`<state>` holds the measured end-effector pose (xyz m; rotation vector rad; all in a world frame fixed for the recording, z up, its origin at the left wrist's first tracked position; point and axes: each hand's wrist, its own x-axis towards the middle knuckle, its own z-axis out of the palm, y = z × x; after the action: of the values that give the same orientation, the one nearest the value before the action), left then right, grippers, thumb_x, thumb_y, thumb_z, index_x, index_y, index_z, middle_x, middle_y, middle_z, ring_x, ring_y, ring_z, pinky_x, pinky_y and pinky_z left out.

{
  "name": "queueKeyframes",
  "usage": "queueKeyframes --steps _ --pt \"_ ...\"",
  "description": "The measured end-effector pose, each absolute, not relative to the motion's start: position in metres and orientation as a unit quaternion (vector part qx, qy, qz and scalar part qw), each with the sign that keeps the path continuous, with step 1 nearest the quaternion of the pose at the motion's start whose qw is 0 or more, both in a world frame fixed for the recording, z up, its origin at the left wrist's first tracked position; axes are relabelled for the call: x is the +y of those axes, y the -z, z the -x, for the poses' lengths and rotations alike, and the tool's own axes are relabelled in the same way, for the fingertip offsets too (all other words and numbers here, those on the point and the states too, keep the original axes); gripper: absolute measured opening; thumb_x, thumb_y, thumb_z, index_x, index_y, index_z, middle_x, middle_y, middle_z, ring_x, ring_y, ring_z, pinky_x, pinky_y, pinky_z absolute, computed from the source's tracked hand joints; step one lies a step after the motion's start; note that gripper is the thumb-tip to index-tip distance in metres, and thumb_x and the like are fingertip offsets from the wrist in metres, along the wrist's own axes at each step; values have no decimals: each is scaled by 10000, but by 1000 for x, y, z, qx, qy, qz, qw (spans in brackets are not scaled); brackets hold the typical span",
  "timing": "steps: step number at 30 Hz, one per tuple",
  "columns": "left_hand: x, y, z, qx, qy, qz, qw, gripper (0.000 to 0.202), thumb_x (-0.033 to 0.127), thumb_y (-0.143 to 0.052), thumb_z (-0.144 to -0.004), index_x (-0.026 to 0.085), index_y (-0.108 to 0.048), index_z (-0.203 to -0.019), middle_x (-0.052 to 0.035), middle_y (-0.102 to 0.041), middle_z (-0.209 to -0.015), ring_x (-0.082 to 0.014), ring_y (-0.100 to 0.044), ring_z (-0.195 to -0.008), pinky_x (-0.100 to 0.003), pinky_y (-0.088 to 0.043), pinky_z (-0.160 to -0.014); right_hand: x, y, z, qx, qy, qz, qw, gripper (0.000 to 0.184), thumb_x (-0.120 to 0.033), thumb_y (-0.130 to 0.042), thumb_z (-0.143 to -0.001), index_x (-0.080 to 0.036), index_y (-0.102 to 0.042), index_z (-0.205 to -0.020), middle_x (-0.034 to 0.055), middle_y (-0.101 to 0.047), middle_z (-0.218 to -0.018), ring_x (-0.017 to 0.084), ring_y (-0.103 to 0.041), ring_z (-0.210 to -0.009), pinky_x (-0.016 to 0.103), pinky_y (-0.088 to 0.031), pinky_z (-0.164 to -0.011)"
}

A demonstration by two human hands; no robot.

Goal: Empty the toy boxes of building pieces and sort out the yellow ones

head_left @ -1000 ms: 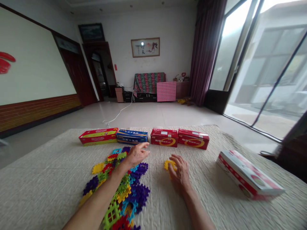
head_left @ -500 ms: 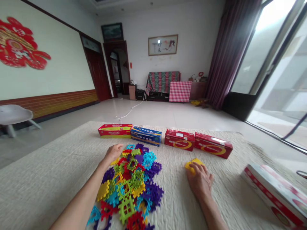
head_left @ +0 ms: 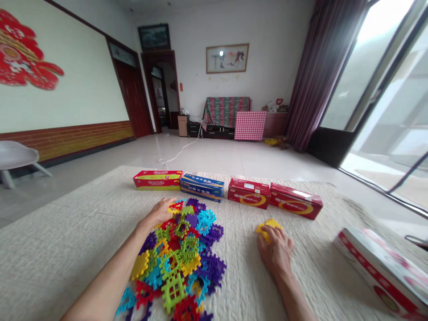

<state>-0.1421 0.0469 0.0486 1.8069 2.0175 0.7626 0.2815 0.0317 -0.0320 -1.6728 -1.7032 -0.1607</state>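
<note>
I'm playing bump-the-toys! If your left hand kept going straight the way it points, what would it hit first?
The left hand would probably meet the small red-and-yellow plastic lattice piece first, just beyond its fingertips, though depth is hard to judge here.

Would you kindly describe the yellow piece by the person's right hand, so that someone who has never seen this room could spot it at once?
On the beige woven mat, two red boxes stand side by side along the far edge. Just in front of them, under the fingers of the right hand, lies a yellow interlocking plastic piece. It sits apart from the multicoloured pile of pieces.
</note>
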Motion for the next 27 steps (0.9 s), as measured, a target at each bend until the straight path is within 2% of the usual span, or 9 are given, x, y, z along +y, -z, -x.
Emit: queueKeyframes --steps 7,11,13,15,17,20,23,27 --pt "27 -66 156 675 -215 -705 0 658 1 -468 -620 185 -614 -1234 -77 -619 -1256 -250 -530 -1235 -358 -361 -1120 32 31 -280 -659 47 639 393 336 -375 -438 -811 -214 -687 -970 102 -709 -1093 310 -538 -1141 487 -300 -948" --pt "24 -87 132 653 -243 -716 -34 629 50 -496 -679 98 -565 -1303 -132 -561 -1336 -279 -509 -1259 -361 -364 -1117 34 28 -281 -644 44 629 434 326 -373 -427 -835 -205 -681 -951 112 -710 -1075 300 -580 -1084 473 -336 -940" --pt "25 -94 99 633 -261 -729 -12 601 88 -526 -698 120 -578 -1296 -112 -581 -1321 -272 -539 -1230 -348 -390 -1097 34 24 -282 -622 42 614 484 338 -351 -399 -857 -183 -668 -974 128 -705 -1072 276 -609 -1035 436 -380 -919" --pt "27 -95 55 593 -258 -761 56 556 115 -549 -711 169 -611 -1261 -80 -621 -1282 -249 -576 -1191 -326 -423 -1068 34 20 -284 -600 44 596 532 345 -335 -383 -877 -162 -650 -1010 144 -696 -1075 262 -620 -1019 407 -410 -910" --pt "28 -93 7 541 -261 -792 107 528 124 -565 -723 176 -626 -1245 -90 -636 -1268 -238 -595 -1174 -322 -445 -1049 32 16 -284 -592 46 578 559 335 -341 -389 -894 -160 -635 -1032 144 -688 -1080 258 -615 -1039 398 -419 -922" --pt "27 -90 -48 456 -305 -825 133 628 139 -603 -721 164 -543 -1346 -118 -553 -1385 -238 -539 -1260 -332 -438 -1070 31 15 -285 -604 52 554 571 301 -353 -412 -908 -181 -626 -1031 124 -691 -1066 253 -613 -1050 400 -427 -929" --pt "25 -91 -59 442 -333 -826 113 663 191 -646 -726 173 -510 -1375 -130 -480 -1456 -254 -484 -1322 -388 -395 -1117 32 17 -285 -623 77 519 581 249 -333 -444 -907 -195 -629 -999 104 -704 -1018 248 -627 -1017 402 -443 -905" --pt "26 -85 -11 510 -336 -790 56 531 185 -601 -756 186 -589 -1286 -110 -551 -1389 -240 -515 -1295 -376 -409 -1106 34 20 -281 -655 90 499 561 222 -320 -463 -895 -202 -638 -964 99 -708 -1013 253 -628 -998 418 -435 -887"
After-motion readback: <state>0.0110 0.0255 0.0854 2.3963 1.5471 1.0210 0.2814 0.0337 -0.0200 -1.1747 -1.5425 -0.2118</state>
